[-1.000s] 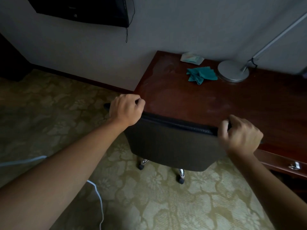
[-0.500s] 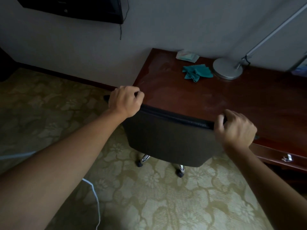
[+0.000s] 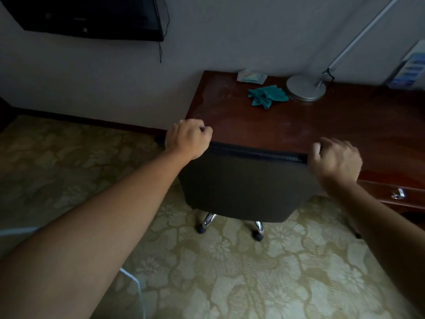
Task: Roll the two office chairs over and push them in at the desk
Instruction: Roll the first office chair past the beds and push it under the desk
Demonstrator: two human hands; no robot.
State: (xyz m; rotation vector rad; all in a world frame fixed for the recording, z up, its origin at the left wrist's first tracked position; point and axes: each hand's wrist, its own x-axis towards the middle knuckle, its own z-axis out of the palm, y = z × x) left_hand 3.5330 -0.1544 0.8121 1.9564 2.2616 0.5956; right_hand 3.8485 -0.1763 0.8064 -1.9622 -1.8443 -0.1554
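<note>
A dark grey office chair (image 3: 241,187) stands at the left end of the red-brown wooden desk (image 3: 322,130), its backrest toward me and its top edge against the desk's front edge. My left hand (image 3: 187,141) grips the backrest's top left corner. My right hand (image 3: 337,162) grips the top right corner. Two chrome legs with black casters (image 3: 257,233) show below the backrest on the carpet. The seat is hidden under the desk. Only one chair is in view.
On the desk lie a teal cloth (image 3: 268,95), a lamp's round metal base (image 3: 305,88) and a small packet (image 3: 251,77). A drawer handle (image 3: 397,194) sits at the right. A wall-mounted screen (image 3: 92,17) hangs upper left. A pale cable (image 3: 135,284) crosses the patterned carpet.
The chair has rolled forward toward the desk with both hands still gripping the backrest; its top edge now reaches the desk's front edge.
</note>
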